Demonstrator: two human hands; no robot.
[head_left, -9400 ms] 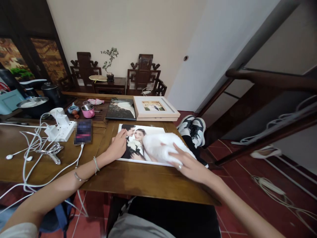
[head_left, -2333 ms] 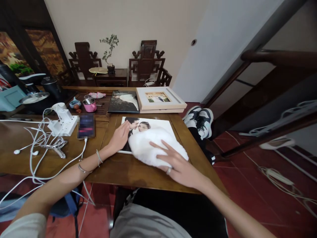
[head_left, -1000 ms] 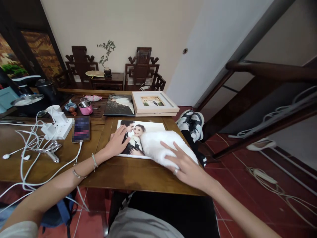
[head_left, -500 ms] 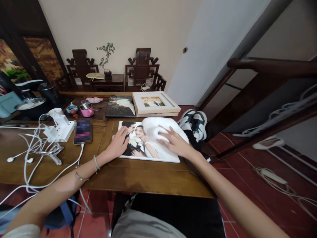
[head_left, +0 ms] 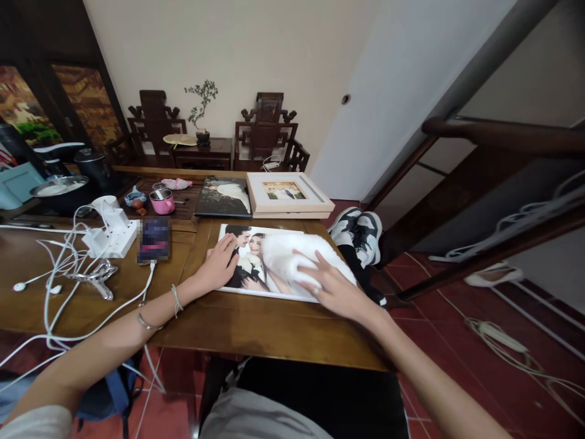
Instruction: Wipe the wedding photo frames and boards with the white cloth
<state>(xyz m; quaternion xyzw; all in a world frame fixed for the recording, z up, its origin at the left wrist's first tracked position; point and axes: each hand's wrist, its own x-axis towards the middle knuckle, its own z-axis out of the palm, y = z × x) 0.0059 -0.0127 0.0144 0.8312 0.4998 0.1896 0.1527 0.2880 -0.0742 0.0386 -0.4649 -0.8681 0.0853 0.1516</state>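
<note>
We count three pictures on the desk [head_left: 256,332]. One large photo print [head_left: 247,272] lies near us, with one dark print [head_left: 223,198] and one framed picture [head_left: 286,194] side by side beyond it. Both hands are on the near print. The left hand [head_left: 222,263] lies flat on its left edge with fingers [head_left: 230,244] slightly spread, gripping nothing. The right hand [head_left: 336,291] presses one white cloth [head_left: 287,256] onto its right half, fingers [head_left: 305,256] splayed wide over the cloth, not closed round it.

The cloth and right hand hide the print's right side and near right corner. We cannot tell whether the cloth passes the desk's right edge — it reaches close to it. One phone [head_left: 154,239] lies to the left, its screen blurred.

A strip of bare wood runs between the print and the near edge. Further left, white cables [head_left: 59,268] and one power strip [head_left: 112,236] crowd the desk — two shoes [head_left: 359,228] sit just off its right edge.
</note>
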